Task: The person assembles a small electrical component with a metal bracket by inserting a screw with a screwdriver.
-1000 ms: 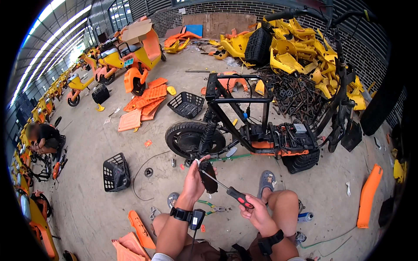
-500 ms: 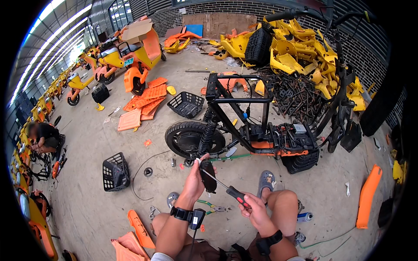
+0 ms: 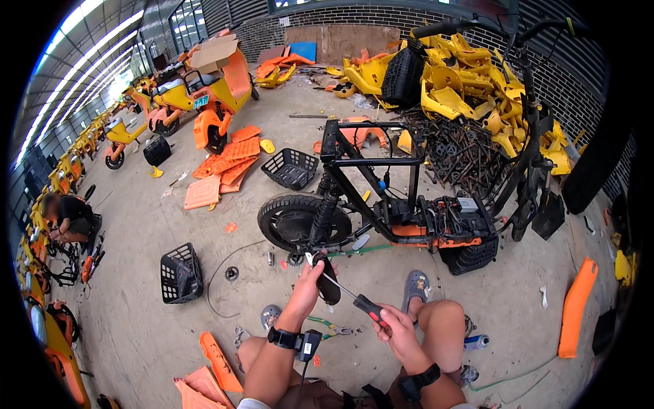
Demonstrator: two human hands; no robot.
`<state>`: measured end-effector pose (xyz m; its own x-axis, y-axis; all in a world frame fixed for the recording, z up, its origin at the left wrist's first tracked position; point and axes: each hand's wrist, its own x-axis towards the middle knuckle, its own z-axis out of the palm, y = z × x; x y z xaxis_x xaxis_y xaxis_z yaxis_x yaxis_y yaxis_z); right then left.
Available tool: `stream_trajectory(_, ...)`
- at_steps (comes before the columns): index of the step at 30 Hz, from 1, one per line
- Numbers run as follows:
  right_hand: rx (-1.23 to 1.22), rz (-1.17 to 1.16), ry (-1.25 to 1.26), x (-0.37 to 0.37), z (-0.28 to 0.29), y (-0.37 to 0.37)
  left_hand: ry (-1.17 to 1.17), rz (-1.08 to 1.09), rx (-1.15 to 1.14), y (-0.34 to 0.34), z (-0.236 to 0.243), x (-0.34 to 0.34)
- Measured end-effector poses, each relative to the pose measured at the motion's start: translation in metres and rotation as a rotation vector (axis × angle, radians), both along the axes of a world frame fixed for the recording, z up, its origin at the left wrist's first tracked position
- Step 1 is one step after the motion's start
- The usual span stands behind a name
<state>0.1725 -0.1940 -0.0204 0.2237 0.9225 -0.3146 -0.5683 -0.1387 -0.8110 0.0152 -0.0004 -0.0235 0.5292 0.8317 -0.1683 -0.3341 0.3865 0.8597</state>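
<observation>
My left hand (image 3: 306, 290) is closed around an elongated black part (image 3: 330, 285) with a rounded lower end, held upright in front of the scooter frame. A small white bit shows at its top, near the fingertips. In my right hand (image 3: 400, 332) is a screwdriver (image 3: 368, 307) with a black and red handle. Its shaft slants up to the left and the tip meets the upper area of the black part; my fingers hide the exact contact. Below, between my feet, green-handled pliers (image 3: 332, 328) lie on the floor.
A stripped black scooter frame (image 3: 371, 161) stands just ahead. Black baskets (image 3: 182, 273), a small sprocket (image 3: 231, 273), orange panels (image 3: 221, 362) and a spray can (image 3: 476, 342) lie around me. Yellow panels (image 3: 453, 88) are piled at the back; a person (image 3: 70, 218) crouches far left.
The black part has turned slightly and sits a little to the right in my left hand. Both hands have shifted only a little, and the screwdriver stays against the part.
</observation>
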Motion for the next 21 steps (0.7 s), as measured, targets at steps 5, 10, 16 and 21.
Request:
stream_trajectory(5, 0.012, -0.024, -0.051, 0.0, -0.003, -0.001, 0.008, 0.017, 0.066, 0.001, -0.002, -0.001)
stream_trajectory(10, 0.064, -0.201, -0.073, -0.001, -0.01, -0.002, 0.049, 0.072, 0.155, 0.009, -0.008, -0.008)
stream_trajectory(16, 0.115, -0.317, -0.089, 0.003, -0.016, -0.002, 0.103, -0.002, 0.178, 0.005, -0.011, -0.003)
stream_trajectory(21, 0.104, -0.307, -0.128, 0.001, -0.021, -0.004, -0.149, -0.016, 0.18, 0.0, -0.005, -0.003)
